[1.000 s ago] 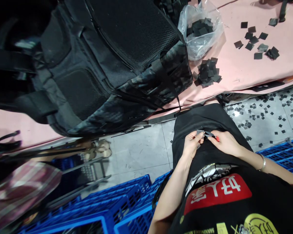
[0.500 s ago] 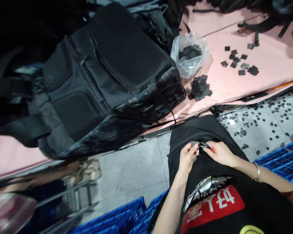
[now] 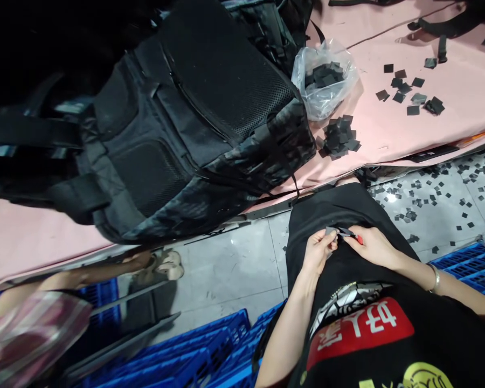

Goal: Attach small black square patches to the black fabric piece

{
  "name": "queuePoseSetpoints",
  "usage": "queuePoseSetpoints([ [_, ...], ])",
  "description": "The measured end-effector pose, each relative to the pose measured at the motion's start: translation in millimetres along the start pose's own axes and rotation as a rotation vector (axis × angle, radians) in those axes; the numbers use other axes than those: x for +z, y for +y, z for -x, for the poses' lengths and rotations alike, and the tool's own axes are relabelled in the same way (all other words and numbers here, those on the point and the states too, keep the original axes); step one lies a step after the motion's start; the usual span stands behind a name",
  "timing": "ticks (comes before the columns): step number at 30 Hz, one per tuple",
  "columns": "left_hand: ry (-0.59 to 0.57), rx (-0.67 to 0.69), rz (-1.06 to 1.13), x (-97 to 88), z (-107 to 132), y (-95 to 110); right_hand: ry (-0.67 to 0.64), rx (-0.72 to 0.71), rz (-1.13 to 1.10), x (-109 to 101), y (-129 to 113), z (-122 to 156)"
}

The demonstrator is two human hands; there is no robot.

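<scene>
Over my lap, my left hand (image 3: pixel 320 250) pinches a small dark grey square piece (image 3: pixel 330 230) between thumb and fingers. My right hand (image 3: pixel 369 247) is closed on a small pair of snips (image 3: pixel 346 233) with a red part on the handle. The blades point left and reach the edge of the piece beside my left fingertips. Whether they cut into it is too small to tell. On the pink table ahead lie a pile of black squares (image 3: pixel 339 138) and a clear plastic bag (image 3: pixel 312 105) of similar squares.
A large black backpack (image 3: pixel 210 124) covers the table's left part. Loose squares (image 3: pixel 413 110) lie on the pink tabletop (image 3: pixel 461 81), and many more litter the grey floor (image 3: pixel 234 258). Blue crates (image 3: pixel 222 345) stand behind me. Another person's plaid clothing (image 3: pixel 36 334) shows at lower left.
The whole view has shifted, so table and hands appear farther right and slightly higher. Both hands keep nearly the same pose, with the snips still at the small piece.
</scene>
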State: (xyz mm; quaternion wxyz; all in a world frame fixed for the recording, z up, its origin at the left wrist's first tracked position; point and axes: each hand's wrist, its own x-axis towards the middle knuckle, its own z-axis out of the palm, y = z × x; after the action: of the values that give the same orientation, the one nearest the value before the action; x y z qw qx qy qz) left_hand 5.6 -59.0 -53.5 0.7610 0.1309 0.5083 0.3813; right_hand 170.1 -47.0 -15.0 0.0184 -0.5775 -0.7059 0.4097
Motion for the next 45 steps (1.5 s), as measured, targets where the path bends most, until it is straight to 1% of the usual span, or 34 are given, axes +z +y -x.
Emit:
queuePoseSetpoints([
  [7,-0.005,0.011,-0.011,-0.3,0.3,0.1,-0.01,-0.015,0.009,1.8,2.7,-1.4],
  [14,0.012,0.029,-0.062,0.4,0.9,-0.1,-0.021,0.007,0.02,0.4,1.2,-0.8],
  [17,0.0,0.027,-0.056,-0.4,0.1,-0.6,-0.02,0.004,0.021,0.7,1.5,-0.9],
  [27,-0.069,-0.03,0.045,-2.0,-1.2,0.9,-0.011,-0.017,0.018,1.0,2.0,-1.2],
  [36,-0.087,-0.106,0.14,-2.3,-2.2,3.2,-0.014,-0.025,0.017,-0.6,1.1,-1.4],
  [45,-0.057,-0.046,0.06,-0.7,0.5,1.8,-0.01,-0.029,0.045,1.4,3.0,-1.1],
])
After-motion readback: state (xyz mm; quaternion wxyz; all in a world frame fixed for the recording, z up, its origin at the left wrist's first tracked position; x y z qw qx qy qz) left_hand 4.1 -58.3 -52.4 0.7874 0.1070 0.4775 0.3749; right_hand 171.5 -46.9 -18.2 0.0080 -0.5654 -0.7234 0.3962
